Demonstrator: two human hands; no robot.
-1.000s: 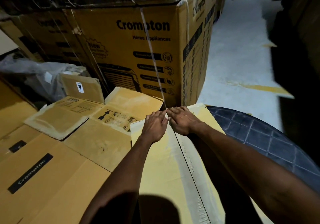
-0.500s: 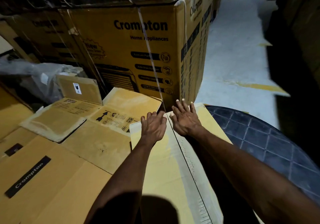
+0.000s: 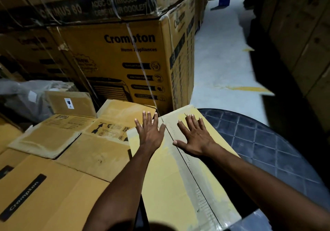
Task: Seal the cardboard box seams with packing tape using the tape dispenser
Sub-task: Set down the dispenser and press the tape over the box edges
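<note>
A yellow cardboard box (image 3: 166,186) lies in front of me on a dark round table (image 3: 264,146). Its two top flaps meet in a centre seam (image 3: 185,161) that runs away from me, with a pale strip of clear tape along it. My left hand (image 3: 150,132) rests flat with fingers spread on the left flap near the far end. On the right flap, my right hand (image 3: 194,137) lies flat and spread just across the seam. Neither hand holds anything. No tape dispenser is in view.
A tall Crompton carton (image 3: 125,61) stands strapped right behind the box. Flattened cardboard sheets (image 3: 71,137) and a second Crompton box (image 3: 35,195) lie to my left. A grey plastic bag (image 3: 23,96) sits far left. A pale floor aisle (image 3: 223,61) runs off at right.
Both hands were pinched together at the far end of the seam. They have since opened, spread apart and pressed flat onto the two flaps, one on each side.
</note>
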